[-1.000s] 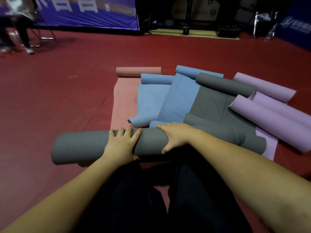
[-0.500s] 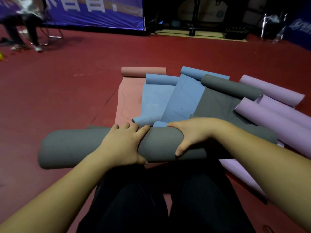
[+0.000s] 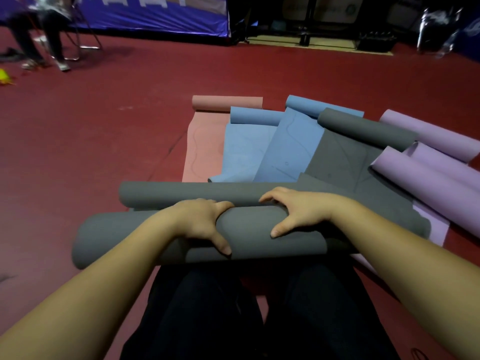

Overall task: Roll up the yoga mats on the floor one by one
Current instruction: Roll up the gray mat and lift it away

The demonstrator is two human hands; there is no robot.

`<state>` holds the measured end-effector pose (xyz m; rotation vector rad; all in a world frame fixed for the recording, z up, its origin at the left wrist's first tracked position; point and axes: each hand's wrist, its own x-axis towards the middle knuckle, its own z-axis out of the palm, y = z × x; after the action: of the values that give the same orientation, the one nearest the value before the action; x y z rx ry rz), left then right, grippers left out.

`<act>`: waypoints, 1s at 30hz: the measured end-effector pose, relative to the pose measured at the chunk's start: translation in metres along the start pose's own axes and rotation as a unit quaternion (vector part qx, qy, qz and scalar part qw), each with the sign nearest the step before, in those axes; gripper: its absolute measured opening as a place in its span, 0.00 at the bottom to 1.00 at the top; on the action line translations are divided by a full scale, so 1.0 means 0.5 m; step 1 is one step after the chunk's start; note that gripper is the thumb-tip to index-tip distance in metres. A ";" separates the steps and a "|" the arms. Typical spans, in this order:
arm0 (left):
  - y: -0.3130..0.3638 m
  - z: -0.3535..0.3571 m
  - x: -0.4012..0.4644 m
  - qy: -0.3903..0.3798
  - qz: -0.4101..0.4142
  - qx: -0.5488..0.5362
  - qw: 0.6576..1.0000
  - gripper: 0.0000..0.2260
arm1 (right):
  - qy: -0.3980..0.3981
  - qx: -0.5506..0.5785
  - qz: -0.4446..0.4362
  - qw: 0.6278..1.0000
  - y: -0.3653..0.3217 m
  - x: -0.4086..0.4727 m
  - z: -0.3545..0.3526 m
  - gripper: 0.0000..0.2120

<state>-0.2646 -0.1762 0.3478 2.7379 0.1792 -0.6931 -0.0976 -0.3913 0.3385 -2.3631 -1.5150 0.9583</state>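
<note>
Seen from above, looking down past dark trousers (image 3: 233, 320) to a red floor (image 3: 104, 152). Held across the lap, just above the knees: a thick rolled grey mat (image 3: 249, 229), lying crosswise, left to right. Left hand (image 3: 200, 222) clamped over the roll's top near its middle, fingers (image 3: 207, 202) curled over the far side, thumb hooked down the near face. Right hand (image 3: 298, 211) gripping the same roll just to the right, fingers (image 3: 272, 196) bent over the far edge, thumb pressed on the near side. So: roll pinned under both palms, between fingers behind and thumbs in front. Directly beyond the fingers, touching the held roll, a thinner grey roll (image 3: 187, 193), parallel to it. Farther out on the floor, a fan of overlapping mats, each partly unrolled with a rolled far end: pink mat (image 3: 202, 146) at left, then two blue mats (image 3: 246, 152), a grey mat (image 3: 345, 157), and purple mats (image 3: 428, 172) at right. At far upper left, a seated person's legs (image 3: 39, 40) and a chair before a blue banner (image 3: 155, 14).
</note>
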 end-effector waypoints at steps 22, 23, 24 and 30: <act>-0.060 -0.046 0.112 -0.131 -0.047 -0.322 0.936 0.28 | 0.123 -0.253 0.066 0.957 -0.009 0.010 0.083 0.60; -0.064 -0.043 0.111 -0.084 -0.034 -0.284 0.954 0.33 | 0.122 -0.254 0.067 0.957 -0.007 0.010 0.081 0.60; -0.066 -0.038 0.107 -0.039 -0.024 -0.240 0.970 0.35 | 0.123 -0.255 0.066 0.957 -0.005 0.010 0.081 0.60; -0.074 0.024 0.070 0.200 0.042 -0.039 0.978 0.37 | 0.129 -0.231 0.067 0.962 -0.006 0.018 0.079 0.55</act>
<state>-0.2463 -0.1436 0.3108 2.7593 0.1734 -0.1029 -0.1210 -0.3896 0.3051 -2.7974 -1.6274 0.3110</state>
